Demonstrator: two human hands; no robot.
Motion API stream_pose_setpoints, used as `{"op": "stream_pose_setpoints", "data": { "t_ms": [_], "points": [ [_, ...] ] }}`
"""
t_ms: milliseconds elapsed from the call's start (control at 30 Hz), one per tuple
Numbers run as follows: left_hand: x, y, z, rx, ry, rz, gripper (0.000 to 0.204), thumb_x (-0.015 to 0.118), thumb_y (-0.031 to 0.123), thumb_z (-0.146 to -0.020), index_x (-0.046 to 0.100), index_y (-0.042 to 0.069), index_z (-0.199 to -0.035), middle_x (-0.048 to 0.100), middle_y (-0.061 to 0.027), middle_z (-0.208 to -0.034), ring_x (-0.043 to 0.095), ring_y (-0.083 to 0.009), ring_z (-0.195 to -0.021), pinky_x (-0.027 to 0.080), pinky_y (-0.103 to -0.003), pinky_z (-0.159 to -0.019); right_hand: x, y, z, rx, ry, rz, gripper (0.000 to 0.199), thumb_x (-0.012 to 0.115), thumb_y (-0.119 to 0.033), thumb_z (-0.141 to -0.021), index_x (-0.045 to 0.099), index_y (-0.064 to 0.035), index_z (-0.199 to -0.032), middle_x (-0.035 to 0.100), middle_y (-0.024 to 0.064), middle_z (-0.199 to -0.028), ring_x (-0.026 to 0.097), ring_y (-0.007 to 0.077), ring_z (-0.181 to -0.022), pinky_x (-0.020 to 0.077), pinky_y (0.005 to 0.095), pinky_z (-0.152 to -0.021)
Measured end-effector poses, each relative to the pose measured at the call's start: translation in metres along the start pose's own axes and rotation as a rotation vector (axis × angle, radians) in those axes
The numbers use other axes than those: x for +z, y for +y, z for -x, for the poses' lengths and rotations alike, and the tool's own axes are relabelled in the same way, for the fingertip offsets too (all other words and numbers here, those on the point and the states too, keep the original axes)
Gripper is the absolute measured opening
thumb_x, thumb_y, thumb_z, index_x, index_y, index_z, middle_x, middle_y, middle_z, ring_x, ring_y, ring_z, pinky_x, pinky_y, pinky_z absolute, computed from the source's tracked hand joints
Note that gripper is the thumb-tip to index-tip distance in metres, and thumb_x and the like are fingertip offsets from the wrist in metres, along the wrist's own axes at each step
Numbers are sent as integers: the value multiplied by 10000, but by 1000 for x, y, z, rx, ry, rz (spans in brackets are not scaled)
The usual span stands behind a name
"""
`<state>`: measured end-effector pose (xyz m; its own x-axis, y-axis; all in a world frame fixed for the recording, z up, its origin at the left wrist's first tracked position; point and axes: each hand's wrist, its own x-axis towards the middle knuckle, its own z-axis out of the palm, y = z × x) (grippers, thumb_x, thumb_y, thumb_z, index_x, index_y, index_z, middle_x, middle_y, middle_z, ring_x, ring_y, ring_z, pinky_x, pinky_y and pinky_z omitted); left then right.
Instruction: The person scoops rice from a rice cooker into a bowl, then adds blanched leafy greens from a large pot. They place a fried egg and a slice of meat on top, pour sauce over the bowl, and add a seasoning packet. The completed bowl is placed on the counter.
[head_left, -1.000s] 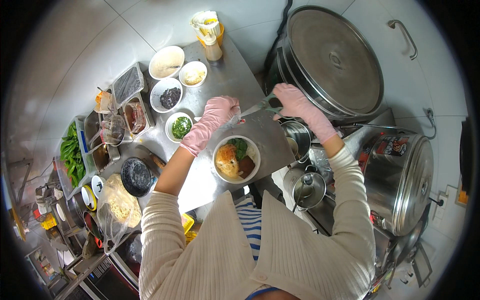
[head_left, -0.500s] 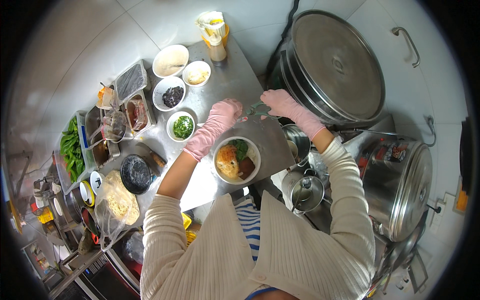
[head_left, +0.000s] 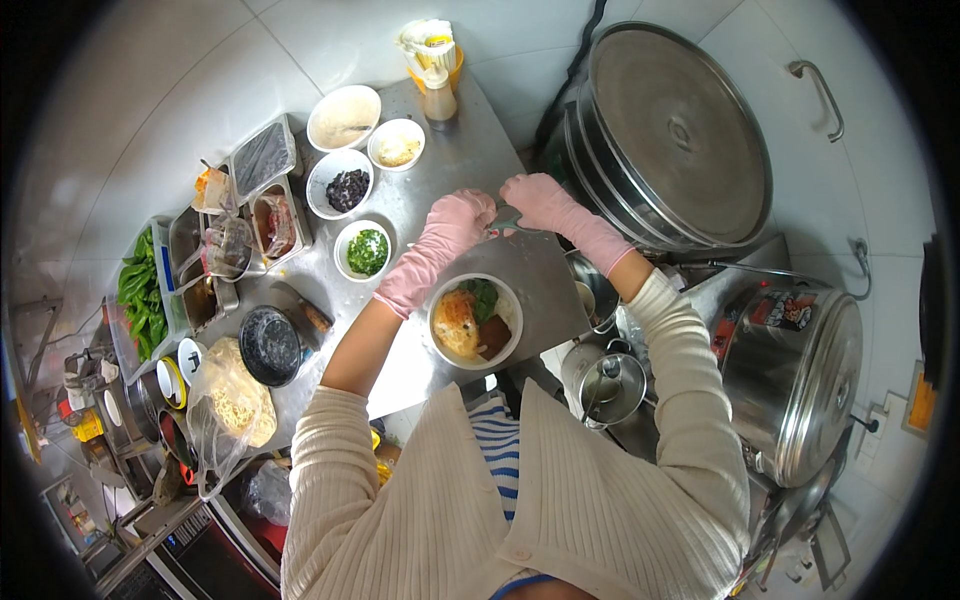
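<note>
Both of my hands wear pink gloves and meet above the steel table (head_left: pixel 455 140), just beyond a white bowl (head_left: pixel 437 345) of food. My right hand (head_left: pixel 536 202) is closed around green-handled scissors (head_left: pixel 508 216), mostly hidden by the fingers. My left hand (head_left: pixel 466 214) is closed too, around a small thing with red and white on it (head_left: pixel 491 234); its kind is hard to make out. Inside the bowl lie a fried egg (head_left: pixel 455 322), green leaves (head_left: pixel 482 297) and a brown piece (head_left: pixel 494 334).
To the left stand bowls of chopped greens (head_left: pixel 367 251), dark bits (head_left: pixel 347 190) and pale crumbs (head_left: pixel 398 150), plus a black bowl (head_left: pixel 270 347) and bagged noodles (head_left: pixel 238 405). A sauce bottle (head_left: pixel 438 102) stands at the back. Large steel pots (head_left: pixel 680 130) crowd the right.
My right hand has moved left, close against my left hand. The scissors, spread and plainly visible before, are now mostly covered by my fingers.
</note>
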<state>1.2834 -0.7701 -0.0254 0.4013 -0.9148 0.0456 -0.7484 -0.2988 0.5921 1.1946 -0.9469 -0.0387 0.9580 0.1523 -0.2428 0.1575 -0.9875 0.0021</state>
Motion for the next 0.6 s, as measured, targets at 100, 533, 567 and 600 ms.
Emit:
{"op": "stream_pose_setpoints", "data": {
  "t_ms": [100, 533, 567, 600],
  "points": [
    [-3, 4, -1, 6, 54, 47, 71, 630, 131, -823, 658, 82, -866, 641, -116, -859, 607, -338, -817, 488, -384, -704, 2, -7, -5, -79, 191, -10, 427, 774, -300, -680, 605, -70, -997, 614, 73, -975, 600, 243, -983, 509, 353, -809],
    [-35, -1, 72, -399, 406, 504, 101, 706, 83, -803, 706, 39, -893, 661, -77, -830, 600, -178, -808, 476, -310, -755, 63, 30, 36, 548, 136, -272, 668, 794, -456, -630, 522, 3, -1032, 528, 144, -1009, 536, 296, -1001, 454, 376, -882],
    [-34, -2, 80, -374, 459, 421, 102, 716, 83, -789, 710, 44, -884, 662, -80, -825, 601, -192, -823, 475, -316, -769, 76, 22, 31, 543, 197, -200, 579, 773, -424, -668, 538, -11, -999, 518, 139, -996, 527, 299, -1002, 457, 375, -873],
    [-32, -4, 89, -327, 475, 341, 107, 739, 88, -776, 714, 46, -872, 658, -63, -825, 578, -163, -851, 460, -310, -790, 87, 15, 24, 521, 174, -176, 566, 768, -408, -667, 537, -16, -1003, 516, 135, -1009, 521, 296, -1015, 455, 375, -878]
  ]
}}
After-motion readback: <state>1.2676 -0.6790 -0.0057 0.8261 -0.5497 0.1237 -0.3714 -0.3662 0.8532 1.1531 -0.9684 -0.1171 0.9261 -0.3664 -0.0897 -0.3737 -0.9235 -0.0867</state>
